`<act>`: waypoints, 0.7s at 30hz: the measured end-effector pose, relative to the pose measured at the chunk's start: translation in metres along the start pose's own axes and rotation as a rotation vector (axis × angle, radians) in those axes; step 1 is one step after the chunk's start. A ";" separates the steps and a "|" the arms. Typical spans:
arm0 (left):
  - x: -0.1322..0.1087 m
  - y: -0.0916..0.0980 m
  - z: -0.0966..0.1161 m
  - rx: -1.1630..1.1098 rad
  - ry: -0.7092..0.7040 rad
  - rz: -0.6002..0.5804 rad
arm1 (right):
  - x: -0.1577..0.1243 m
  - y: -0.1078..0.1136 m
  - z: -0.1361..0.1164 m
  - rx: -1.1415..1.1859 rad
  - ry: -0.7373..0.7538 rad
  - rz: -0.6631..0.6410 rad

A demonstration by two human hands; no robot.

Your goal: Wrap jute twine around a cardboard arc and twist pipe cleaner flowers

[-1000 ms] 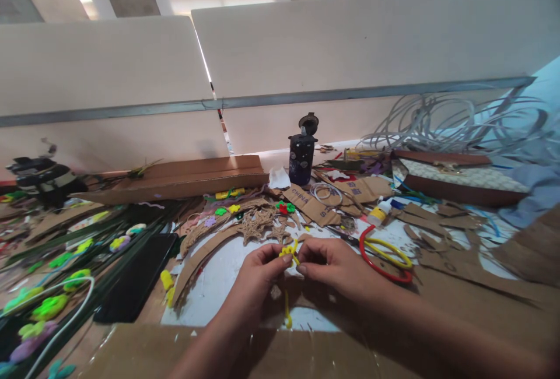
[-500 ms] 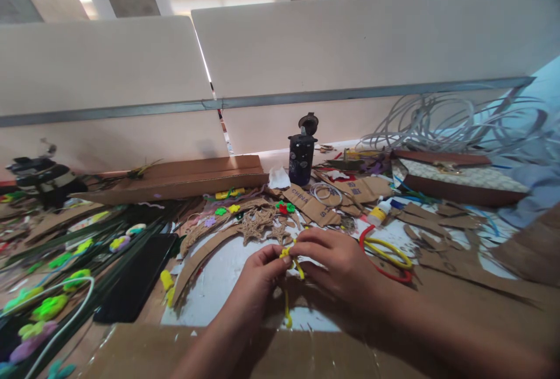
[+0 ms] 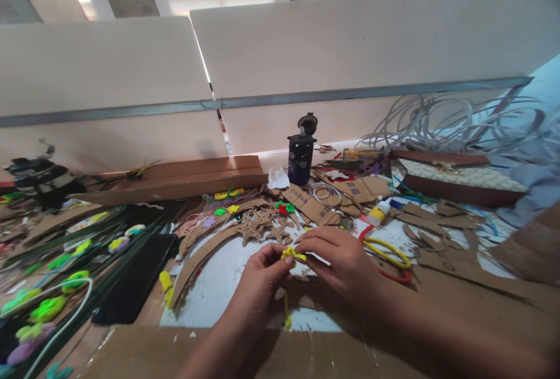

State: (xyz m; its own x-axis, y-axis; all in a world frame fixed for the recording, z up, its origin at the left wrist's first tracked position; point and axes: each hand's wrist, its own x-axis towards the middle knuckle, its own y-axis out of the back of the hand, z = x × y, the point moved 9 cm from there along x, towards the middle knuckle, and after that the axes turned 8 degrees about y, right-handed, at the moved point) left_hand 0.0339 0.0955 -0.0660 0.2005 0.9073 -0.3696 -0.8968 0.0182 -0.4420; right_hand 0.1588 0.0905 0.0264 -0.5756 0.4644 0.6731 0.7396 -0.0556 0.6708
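Note:
My left hand (image 3: 260,277) pinches a small loop-shaped piece of yellow pipe cleaner (image 3: 290,252) between thumb and fingers. A yellow strand hangs below it. From the other side, my right hand (image 3: 339,256) is closed around the right end of the piece; its fingertips are partly hidden. Just beyond my hands lie twine-wrapped stars (image 3: 254,224) and a curved cardboard strip (image 3: 196,262). Loose yellow and red pipe cleaners (image 3: 389,253) rest to the right of my right hand.
A black bottle (image 3: 300,157) with its lid up stands at the back. A glue bottle (image 3: 378,211), cardboard scraps (image 3: 433,224) and a patterned bag (image 3: 455,175) are on the right. A dark phone-like slab (image 3: 135,280) and colourful fuzzy flowers (image 3: 48,309) lie on the left.
The short yellow end that pointed down between my hands now points right, towards my right fingers. My right hand has shifted slightly to the right; my left hand stays nearly still.

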 end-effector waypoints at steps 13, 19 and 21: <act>-0.030 -0.015 0.050 0.640 -0.547 0.219 | -0.032 -0.046 0.043 0.909 -0.860 0.066; -0.019 -0.007 0.042 0.448 -0.347 0.154 | -0.023 -0.043 0.041 0.930 -0.785 -0.024; -0.012 -0.002 0.033 0.293 -0.209 0.116 | -0.012 -0.026 0.040 0.749 -0.637 -0.039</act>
State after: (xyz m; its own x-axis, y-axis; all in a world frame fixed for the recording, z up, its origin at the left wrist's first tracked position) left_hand 0.0204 0.0989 -0.0337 0.0333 0.9760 -0.2151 -0.9897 0.0022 -0.1431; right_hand 0.1609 0.1220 -0.0115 -0.4713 0.8557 0.2137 0.8805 0.4425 0.1699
